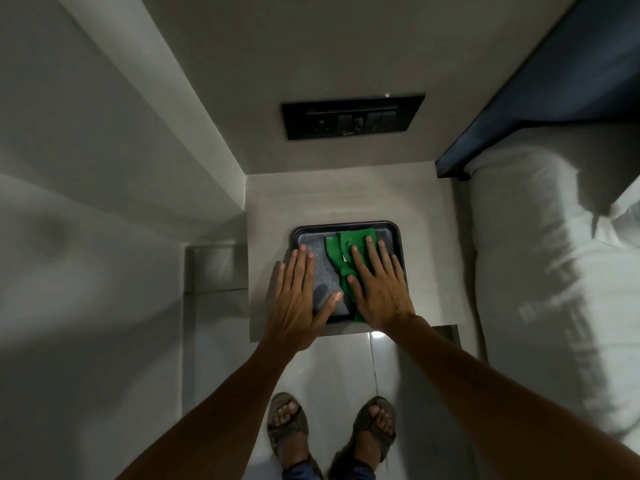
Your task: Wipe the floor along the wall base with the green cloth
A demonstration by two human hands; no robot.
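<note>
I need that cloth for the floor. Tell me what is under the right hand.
The right hand lies flat on the green cloth, which rests in a black tray with a grey dotted liner. The cloth and tray beneath the palm are covered.

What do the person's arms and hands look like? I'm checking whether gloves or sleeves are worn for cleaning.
Both forearms are bare as far as the frame shows: no sleeves. The left hand and right hand wear no gloves, and no rings, watch or bands are visible.
</note>
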